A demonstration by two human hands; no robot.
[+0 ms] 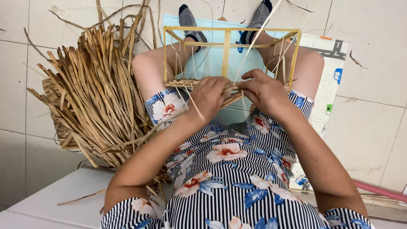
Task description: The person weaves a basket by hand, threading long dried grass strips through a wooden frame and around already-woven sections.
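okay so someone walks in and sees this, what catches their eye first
A big heap of dried straw strips fans across the tiled floor by the person's left side. At centre, the left hand and right hand pinch strands onto the woven edge of a yellow wooden frame resting between the knees.

Light-blue mat point(212, 59) under feet; pink pipe point(377, 191) at right

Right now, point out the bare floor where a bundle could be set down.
Bare tiles lie right of the play mat, and more at far left beyond the straw pile. It is crowded between the knees: the left hand and right hand work strands on the wooden frame.
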